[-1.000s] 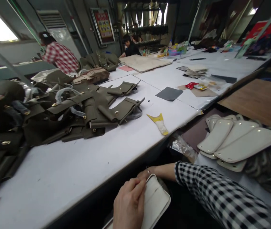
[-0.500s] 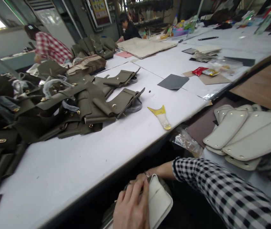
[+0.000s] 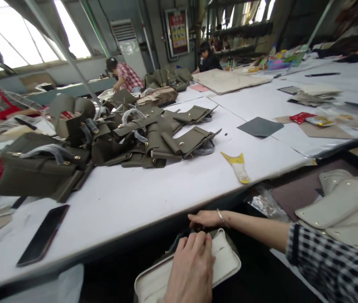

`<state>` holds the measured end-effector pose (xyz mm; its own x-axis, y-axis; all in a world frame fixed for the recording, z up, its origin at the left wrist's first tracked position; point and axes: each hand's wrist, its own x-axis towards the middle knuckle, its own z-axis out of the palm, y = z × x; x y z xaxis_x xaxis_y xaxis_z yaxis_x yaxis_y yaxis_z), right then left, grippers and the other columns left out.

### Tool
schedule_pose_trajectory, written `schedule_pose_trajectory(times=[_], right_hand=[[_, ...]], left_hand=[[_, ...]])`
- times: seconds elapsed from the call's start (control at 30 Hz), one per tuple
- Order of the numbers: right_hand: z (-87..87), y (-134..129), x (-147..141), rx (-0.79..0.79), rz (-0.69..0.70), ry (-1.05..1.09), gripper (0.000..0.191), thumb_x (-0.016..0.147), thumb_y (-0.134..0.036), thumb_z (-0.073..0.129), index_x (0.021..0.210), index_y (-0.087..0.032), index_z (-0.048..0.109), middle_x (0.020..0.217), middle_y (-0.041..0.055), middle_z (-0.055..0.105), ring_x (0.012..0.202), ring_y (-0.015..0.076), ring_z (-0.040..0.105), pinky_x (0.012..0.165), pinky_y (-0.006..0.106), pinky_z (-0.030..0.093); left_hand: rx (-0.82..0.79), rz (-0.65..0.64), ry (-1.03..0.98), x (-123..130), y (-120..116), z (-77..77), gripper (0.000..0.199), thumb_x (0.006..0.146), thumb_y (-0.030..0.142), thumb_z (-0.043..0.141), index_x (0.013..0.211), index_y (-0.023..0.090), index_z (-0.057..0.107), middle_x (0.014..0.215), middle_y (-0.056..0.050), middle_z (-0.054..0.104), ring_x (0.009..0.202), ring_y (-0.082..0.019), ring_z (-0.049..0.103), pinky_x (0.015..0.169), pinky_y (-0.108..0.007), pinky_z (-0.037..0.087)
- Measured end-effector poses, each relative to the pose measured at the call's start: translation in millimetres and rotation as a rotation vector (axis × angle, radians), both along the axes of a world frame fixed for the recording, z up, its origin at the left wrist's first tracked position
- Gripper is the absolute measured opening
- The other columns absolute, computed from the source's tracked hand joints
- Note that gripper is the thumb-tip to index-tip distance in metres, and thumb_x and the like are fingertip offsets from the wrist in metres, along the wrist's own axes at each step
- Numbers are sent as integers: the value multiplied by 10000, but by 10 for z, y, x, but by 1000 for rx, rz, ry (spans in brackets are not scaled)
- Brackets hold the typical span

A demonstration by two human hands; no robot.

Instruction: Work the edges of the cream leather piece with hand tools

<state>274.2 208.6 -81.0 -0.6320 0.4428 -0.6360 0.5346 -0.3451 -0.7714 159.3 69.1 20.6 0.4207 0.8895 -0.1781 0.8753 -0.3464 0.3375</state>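
Observation:
A bag-like piece with a cream, round-cornered panel and dark sides is held low, just in front of the table edge. My left hand lies across the panel, its bent fingers closed over the far edge. Beyond that edge is my right hand, with a bracelet at the wrist and a black-and-white checked sleeve. Its fingers are bent together by a small dark part, and whatever they hold is hidden. The underside of the piece is out of sight.
A white table bears a heap of olive-green bags, a phone, a yellow-and-white cutout and a dark grey sheet. Cream panels with studs lie at right. Several people work farther back.
The view has swung left and up, bringing the phone and another person into sight. My right hand has drawn away from the left fingers, and more of the cream panel shows.

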Motion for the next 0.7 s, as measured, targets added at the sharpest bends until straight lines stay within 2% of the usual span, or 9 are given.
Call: schedule_pose_trajectory(times=[0.1, 0.2, 0.3, 0.4, 0.5, 0.57, 0.6, 0.67, 0.7], right_hand=[[395, -49, -57, -8, 15, 51, 597, 985, -551, 331, 885, -106, 717, 892, 96, 715, 790, 159, 645, 781, 294, 478], [603, -192, -269, 30, -33, 21, 639, 993, -542, 241, 832, -110, 683, 819, 105, 701, 685, 145, 626, 704, 283, 486], [602, -334, -483, 157, -55, -62, 595, 989, -509, 304, 690, -126, 648, 683, 76, 651, 611, 141, 577, 676, 293, 467], [520, -410, -572, 299, -37, -124, 562, 973, -510, 398, 614, -146, 631, 630, 45, 618, 635, 144, 563, 719, 306, 455], [433, -428, -579, 355, -28, -176, 596, 972, -558, 356, 642, -152, 641, 614, 36, 623, 617, 149, 574, 687, 304, 457], [378, -429, -582, 357, -26, -211, 622, 972, -576, 308, 673, -150, 649, 609, 45, 638, 580, 150, 584, 636, 293, 453], [354, -430, -586, 360, -21, -228, 628, 970, -577, 296, 682, -148, 652, 610, 54, 646, 570, 151, 590, 616, 288, 448], [319, -435, -601, 377, 1, -256, 622, 965, -567, 300, 682, -146, 659, 623, 71, 665, 587, 161, 608, 607, 282, 438], [311, -438, -609, 390, 18, -265, 615, 963, -561, 306, 685, -145, 662, 636, 78, 675, 608, 168, 618, 615, 281, 436]], left_hand=[[29, 19, -16, 1, -61, 42, 379, 921, 172, 380, 1253, 131, 558, 1160, -111, 603, 1040, -288, 549, 921, -500, 488], [66, 40, -35, 21, -143, 18, 336, 905, 145, 397, 1176, 134, 596, 1148, -121, 607, 1054, -292, 554, 949, -498, 486], [100, 72, -135, 29, -222, 27, 363, 910, 164, 418, 1237, 129, 571, 1231, -137, 597, 1178, -313, 516, 1069, -525, 401], [59, 133, -357, -129, -264, 132, 311, 908, 182, 459, 1170, 168, 626, 1203, -97, 645, 1169, -273, 544, 1095, -455, 381], [-19, 400, -653, -605, -270, 146, 261, 952, 276, 451, 1040, 226, 691, 1089, -42, 704, 1042, -206, 612, 993, -340, 447], [-70, 678, -829, -1035, -273, -24, 339, 951, 429, 466, 1117, 223, 679, 1152, -44, 695, 1090, -209, 603, 1008, -318, 429], [-179, 829, -891, -1238, -277, -165, 406, 921, 510, 495, 1147, 220, 666, 1190, -44, 682, 1132, -227, 586, 1011, -323, 425], [-332, 975, -902, -1537, -298, -516, 590, 851, 633, 514, 1157, 148, 655, 1089, -118, 710, 1036, -310, 629, 875, -404, 493], [-405, 1014, -918, -1614, -313, -699, 629, 786, 649, 596, 1107, 114, 674, 1034, -143, 720, 1032, -335, 630, 870, -415, 491]])
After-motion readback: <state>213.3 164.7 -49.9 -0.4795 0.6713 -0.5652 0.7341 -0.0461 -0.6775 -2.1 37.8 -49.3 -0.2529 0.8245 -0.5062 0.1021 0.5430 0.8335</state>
